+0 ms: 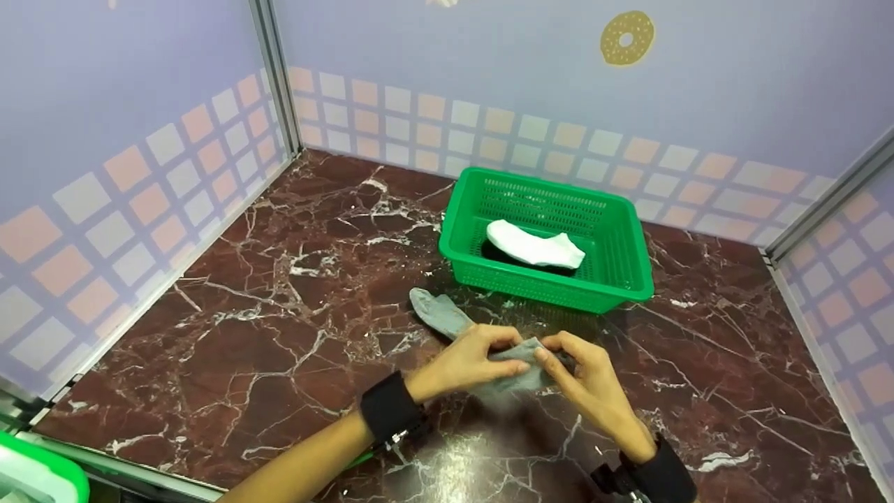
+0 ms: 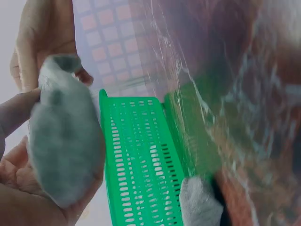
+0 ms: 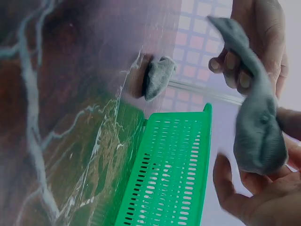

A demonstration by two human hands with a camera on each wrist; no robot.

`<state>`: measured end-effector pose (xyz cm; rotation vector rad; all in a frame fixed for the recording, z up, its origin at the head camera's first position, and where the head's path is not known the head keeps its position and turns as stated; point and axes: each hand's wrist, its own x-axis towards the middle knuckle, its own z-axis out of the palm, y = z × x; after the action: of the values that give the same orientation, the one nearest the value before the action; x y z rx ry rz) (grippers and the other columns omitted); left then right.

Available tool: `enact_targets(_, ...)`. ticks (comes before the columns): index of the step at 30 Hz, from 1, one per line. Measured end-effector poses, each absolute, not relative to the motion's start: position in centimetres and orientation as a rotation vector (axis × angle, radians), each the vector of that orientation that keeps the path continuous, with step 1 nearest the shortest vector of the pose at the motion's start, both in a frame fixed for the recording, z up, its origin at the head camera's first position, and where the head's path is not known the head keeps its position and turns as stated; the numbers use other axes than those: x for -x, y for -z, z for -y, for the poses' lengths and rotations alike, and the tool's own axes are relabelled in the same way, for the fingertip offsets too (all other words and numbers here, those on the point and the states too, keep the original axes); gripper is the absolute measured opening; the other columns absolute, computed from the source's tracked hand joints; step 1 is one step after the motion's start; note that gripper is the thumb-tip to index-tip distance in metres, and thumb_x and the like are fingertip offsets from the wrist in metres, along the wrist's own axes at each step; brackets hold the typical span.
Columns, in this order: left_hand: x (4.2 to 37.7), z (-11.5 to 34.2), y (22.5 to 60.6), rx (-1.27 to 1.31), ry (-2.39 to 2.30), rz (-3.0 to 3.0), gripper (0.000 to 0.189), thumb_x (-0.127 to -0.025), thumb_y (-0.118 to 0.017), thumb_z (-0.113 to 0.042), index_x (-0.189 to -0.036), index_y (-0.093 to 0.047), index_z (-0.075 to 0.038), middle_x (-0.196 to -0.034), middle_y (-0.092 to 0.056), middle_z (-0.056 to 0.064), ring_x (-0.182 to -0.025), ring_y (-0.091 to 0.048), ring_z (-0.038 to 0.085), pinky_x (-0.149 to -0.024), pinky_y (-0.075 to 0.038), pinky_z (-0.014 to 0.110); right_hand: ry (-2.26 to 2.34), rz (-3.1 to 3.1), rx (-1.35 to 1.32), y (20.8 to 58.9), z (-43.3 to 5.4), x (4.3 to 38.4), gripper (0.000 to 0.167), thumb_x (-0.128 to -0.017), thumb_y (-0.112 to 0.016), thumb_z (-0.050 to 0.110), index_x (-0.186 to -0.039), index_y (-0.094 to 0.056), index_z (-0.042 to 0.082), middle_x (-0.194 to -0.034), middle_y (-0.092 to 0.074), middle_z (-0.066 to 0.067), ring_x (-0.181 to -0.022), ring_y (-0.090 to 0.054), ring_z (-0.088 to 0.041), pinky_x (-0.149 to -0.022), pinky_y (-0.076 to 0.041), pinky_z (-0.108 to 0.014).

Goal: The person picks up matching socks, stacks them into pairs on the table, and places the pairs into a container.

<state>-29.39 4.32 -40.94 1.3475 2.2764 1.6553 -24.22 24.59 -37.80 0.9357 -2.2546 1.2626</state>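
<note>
A grey sock is stretched between both hands above the table, in front of the basket. My left hand grips its left part, thumb on top. On the other side my right hand pinches the fabric between thumb and fingers. In the right wrist view the sock hangs twisted, with a narrow end near the left hand and a bulging end by the right hand. A second grey sock lies flat on the table, just left of my left hand.
A green perforated basket stands behind the hands, with a white sock on something dark inside. The dark red marbled table is bounded by patterned wall panels. Part of another green container shows at the lower left.
</note>
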Motion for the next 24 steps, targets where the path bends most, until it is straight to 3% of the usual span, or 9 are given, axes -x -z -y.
enact_targets(5, 28.7, -3.6, 41.6, -1.158, -1.740, -2.124, 0.016, -0.084, -0.074, -0.011, -0.094, -0.068, 0.000, -0.082, -0.069, 0.007, -0.067, -0.058, 0.006, -0.062, -0.048, 0.020, -1.235, 2.220, -0.861, 38.0, -25.5, 23.5, 0.007, -0.085, -0.064, -0.010, -0.086, -0.063, -0.004, -0.072, -0.058, -0.006, -0.057, -0.048, -0.011, -0.049, -0.038, -0.019)
enact_targets(10, 27.7, -3.1, 42.1, -0.853, -1.827, -1.907, 0.015, -0.083, -0.076, -0.010, -0.090, -0.069, 0.002, -0.079, -0.068, 0.002, -0.065, -0.057, 0.008, -0.057, -0.048, 0.022, -1.241, 2.241, -0.825, 40.1, -27.6, 23.0, 0.021, -0.081, -0.064, -0.017, -0.087, -0.064, 0.002, -0.068, -0.055, 0.000, -0.052, -0.041, -0.007, -0.042, -0.033, -0.019)
enact_targets(18, 27.1, -3.0, 43.3, -0.521, -1.983, -1.527, 0.009, -0.085, -0.071, -0.002, -0.093, -0.068, 0.003, -0.082, -0.069, 0.007, -0.071, -0.064, 0.014, -0.068, -0.055, 0.028, -1.277, 2.425, -0.823, 42.5, -30.2, 22.1, 0.020, -0.086, -0.066, -0.008, -0.095, -0.066, 0.010, -0.074, -0.061, 0.003, -0.057, -0.052, -0.009, -0.049, -0.044, -0.019)
enact_targets(24, 27.1, -2.3, 44.5, -0.360, -2.092, -1.432, 0.014, -0.086, -0.069, -0.003, -0.100, -0.065, -0.001, -0.087, -0.068, 0.009, -0.072, -0.063, 0.015, -0.065, -0.054, 0.028, -1.332, 2.604, -0.652, 42.4, -31.1, 21.0, 0.012, -0.088, -0.069, 0.007, -0.099, -0.067, 0.010, -0.080, -0.068, 0.006, -0.065, -0.063, -0.011, -0.060, -0.053, -0.024)
